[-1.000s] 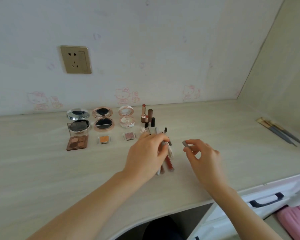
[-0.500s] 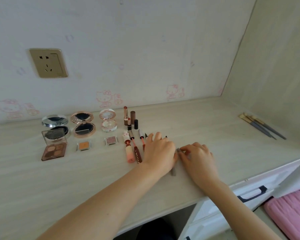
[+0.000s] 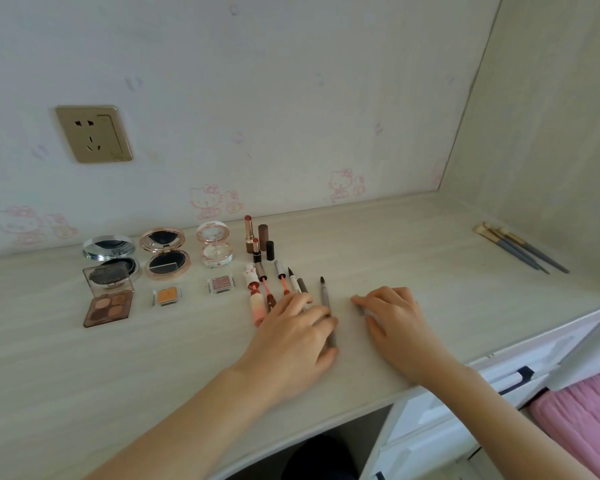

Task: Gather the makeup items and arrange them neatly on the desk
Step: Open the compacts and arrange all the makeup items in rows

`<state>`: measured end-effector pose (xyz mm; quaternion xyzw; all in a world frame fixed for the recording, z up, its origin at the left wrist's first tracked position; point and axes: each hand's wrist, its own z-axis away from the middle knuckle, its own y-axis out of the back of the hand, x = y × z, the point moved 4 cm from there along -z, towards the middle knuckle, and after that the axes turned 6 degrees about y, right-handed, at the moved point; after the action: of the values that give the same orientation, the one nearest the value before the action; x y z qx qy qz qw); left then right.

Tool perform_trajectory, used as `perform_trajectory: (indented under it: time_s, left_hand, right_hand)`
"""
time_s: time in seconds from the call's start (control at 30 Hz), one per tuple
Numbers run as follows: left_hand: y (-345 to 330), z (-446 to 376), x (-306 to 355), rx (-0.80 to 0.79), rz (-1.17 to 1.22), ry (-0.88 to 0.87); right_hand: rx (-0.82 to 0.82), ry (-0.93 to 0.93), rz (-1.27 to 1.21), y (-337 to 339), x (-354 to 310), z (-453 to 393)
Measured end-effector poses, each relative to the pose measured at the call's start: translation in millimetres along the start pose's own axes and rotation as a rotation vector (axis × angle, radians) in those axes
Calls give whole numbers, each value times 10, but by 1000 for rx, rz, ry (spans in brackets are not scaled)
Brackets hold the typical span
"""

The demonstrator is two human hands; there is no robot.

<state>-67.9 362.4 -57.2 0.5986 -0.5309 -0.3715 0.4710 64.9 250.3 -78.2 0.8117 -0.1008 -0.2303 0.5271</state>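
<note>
Here, in the head view, the left hand (image 3: 293, 336) is laid palm-down over the lower ends of a row of slim pens and lip tubes on the desk (image 3: 430, 258), fingers fairly straight and pressing rather than curling round anything; the grey liner pen (image 3: 326, 301) lies just under its fingertips, a little apart from the rest of the row; the right hand (image 3: 392, 317) rests flat just beside it, fingers relaxed, and a small grey cap (image 3: 360, 309) seems to be touched by its fingertips, though it cannot be told whether it is pinched; the compacts (image 3: 165, 252) and eyeshadow palette (image 3: 107, 306) are set in order to the left, and the brushes (image 3: 520, 249) lie well apart at the far right; the pens are judged light, stiff and round, so rolling is likely; each would best be taken at mid-barrel between thumb and finger, then pressed flat until still
</note>
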Motion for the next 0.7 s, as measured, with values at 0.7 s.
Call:
perform_trajectory:
  time_s: [0.7]
  left_hand:
    - [-136, -286, -180, -2, -111, 206]
  right_hand:
    - [-45, 113, -74, -184, -214, -563]
